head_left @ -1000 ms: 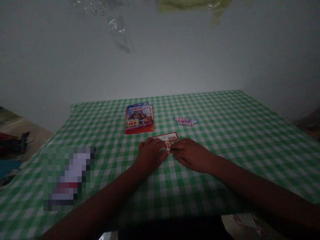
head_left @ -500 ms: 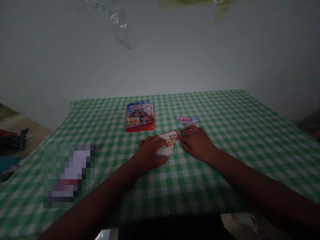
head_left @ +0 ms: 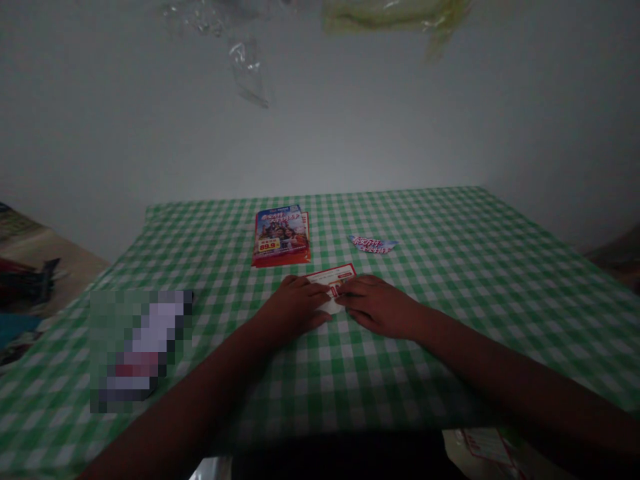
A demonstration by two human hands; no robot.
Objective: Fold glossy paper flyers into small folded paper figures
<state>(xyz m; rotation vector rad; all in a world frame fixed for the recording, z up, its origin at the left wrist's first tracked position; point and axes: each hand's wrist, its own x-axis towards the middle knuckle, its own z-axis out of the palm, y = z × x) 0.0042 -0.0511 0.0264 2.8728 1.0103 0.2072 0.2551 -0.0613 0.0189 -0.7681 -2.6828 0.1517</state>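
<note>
A green-checked tablecloth fills the lower frame, below a pale wall. At centre, a spread left hand covers printed paper; the right hand, fingers bent, touches it, grip unclear.

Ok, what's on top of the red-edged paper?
Left hand and right hand lie over the paper; some of its far edge and print show. What the hands cover is hidden.
</note>
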